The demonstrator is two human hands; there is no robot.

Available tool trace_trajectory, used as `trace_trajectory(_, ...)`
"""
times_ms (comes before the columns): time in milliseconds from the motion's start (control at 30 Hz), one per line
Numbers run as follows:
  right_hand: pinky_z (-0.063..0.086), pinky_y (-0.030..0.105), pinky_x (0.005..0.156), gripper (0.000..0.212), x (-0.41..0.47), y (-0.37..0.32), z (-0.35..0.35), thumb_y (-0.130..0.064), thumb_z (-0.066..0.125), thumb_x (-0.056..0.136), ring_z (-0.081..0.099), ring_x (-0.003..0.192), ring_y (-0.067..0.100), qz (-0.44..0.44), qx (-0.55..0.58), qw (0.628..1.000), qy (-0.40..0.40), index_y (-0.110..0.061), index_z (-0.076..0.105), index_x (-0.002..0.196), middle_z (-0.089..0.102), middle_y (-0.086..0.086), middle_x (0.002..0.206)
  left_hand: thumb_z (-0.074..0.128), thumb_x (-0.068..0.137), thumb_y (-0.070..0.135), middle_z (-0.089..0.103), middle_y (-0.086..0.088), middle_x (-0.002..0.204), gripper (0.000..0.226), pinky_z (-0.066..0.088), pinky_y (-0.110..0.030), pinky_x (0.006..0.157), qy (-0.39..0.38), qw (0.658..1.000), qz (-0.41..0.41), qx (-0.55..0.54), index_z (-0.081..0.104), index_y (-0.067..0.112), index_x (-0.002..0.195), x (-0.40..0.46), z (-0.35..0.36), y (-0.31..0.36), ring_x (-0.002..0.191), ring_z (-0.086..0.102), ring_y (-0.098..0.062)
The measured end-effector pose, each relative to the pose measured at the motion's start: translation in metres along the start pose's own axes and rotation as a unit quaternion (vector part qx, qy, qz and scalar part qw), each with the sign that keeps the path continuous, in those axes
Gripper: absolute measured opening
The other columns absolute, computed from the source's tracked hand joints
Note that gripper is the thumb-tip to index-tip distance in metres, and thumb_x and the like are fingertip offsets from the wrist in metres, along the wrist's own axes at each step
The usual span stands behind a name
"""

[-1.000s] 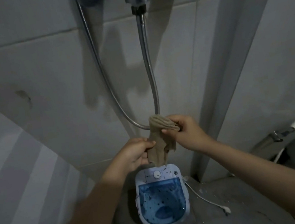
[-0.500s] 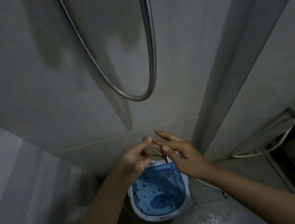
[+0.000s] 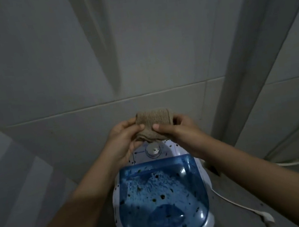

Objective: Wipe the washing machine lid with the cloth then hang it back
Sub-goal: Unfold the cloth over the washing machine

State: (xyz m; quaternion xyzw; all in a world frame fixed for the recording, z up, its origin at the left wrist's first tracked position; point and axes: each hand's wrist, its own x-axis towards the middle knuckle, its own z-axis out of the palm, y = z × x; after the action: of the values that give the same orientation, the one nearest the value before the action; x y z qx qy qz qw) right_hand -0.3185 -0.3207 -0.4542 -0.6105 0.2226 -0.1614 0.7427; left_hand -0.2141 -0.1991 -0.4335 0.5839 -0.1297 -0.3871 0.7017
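cloth (image 3: 153, 122) off hose, bunched above lid (image 3: 162, 198)

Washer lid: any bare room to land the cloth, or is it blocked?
The blue lid is free all over, bordered by the white rim and dial, though speckled with dark spots. It is crowded above the dial, where both hands, left and right, bunch the cloth. The cord lies right of the washer.

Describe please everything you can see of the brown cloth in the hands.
The cloth is tan-brown with a fine ribbed, knitted-looking weave. It is bunched into a compact wad, its top edge folded smooth and its lower edge crumpled. The left hand and the right hand grip it from either side, thumbs pressed on its front. It is held in the air above the control dial, not touching the blue lid.
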Motion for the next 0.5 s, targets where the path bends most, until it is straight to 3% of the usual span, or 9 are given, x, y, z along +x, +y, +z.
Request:
trace_trajectory(67, 0.059, 0.026, 0.076, 0.018, 0.0, 0.014, 0.004, -0.007, 0.068, 0.081, 0.068, 0.088, 0.022, -0.044, -0.018, 0.999, 0.019, -0.01, 0.062, 0.097, 0.068, 0.01, 0.095, 0.056, 0.088, -0.001, 0.068, -0.009, 0.088, 0.015, 0.058, -0.021, 0.059, 0.016, 0.997, 0.034, 0.061, 0.063, 0.009, 0.095, 0.006, -0.007, -0.017, 0.073, 0.069, -0.015)
trace_trajectory(167, 0.058, 0.015, 0.06, 0.015, -0.008, 0.028, 0.008, -0.004, 0.066, 0.083, 0.066, 0.073, 0.013, -0.099, -0.024, 0.994, 0.027, -0.017, 0.057, 0.086, 0.066, 0.003, 0.083, 0.065, 0.084, 0.004, 0.067, -0.007, 0.088, 0.011, 0.056, -0.022, 0.061, 0.043, 0.987, 0.096, 0.118, 0.063, 0.012, 0.09, 0.004, -0.016, -0.033, 0.078, 0.067, -0.018)
trace_trajectory(267, 0.059, 0.02, 0.059, 0.013, -0.024, 0.031, 0.013, -0.005, 0.068, 0.081, 0.068, 0.075, 0.018, -0.108, -0.007, 0.994, 0.021, -0.011, 0.06, 0.088, 0.068, 0.008, 0.086, 0.071, 0.08, 0.007, 0.066, -0.005, 0.085, 0.012, 0.055, -0.018, 0.057, 0.051, 0.979, 0.141, 0.14, 0.063, 0.01, 0.088, -0.014, -0.023, -0.04, 0.077, 0.067, -0.016)
trace_trajectory(400, 0.058, 0.034, 0.072, 0.008, -0.051, 0.024, 0.029, -0.01, 0.065, 0.084, 0.067, 0.081, 0.023, -0.08, -0.031, 0.996, 0.005, -0.012, 0.06, 0.089, 0.066, 0.01, 0.092, 0.072, 0.081, 0.015, 0.068, -0.001, 0.084, 0.007, 0.057, -0.023, 0.071, 0.034, 0.967, 0.151, 0.201, 0.066, 0.014, 0.085, -0.048, -0.035, -0.04, 0.082, 0.066, -0.016)
trace_trajectory(500, 0.057, 0.04, 0.083, 0.009, -0.055, 0.022, 0.043, -0.009, 0.06, 0.087, 0.064, 0.091, 0.026, -0.084, -0.091, 0.992, 0.023, -0.017, 0.055, 0.087, 0.063, 0.009, 0.095, 0.067, 0.084, 0.033, 0.068, -0.001, 0.102, 0.032, 0.049, -0.023, 0.078, 0.065, 0.912, 0.19, 0.359, 0.067, 0.012, 0.108, -0.059, -0.054, -0.046, 0.097, 0.063, -0.017)
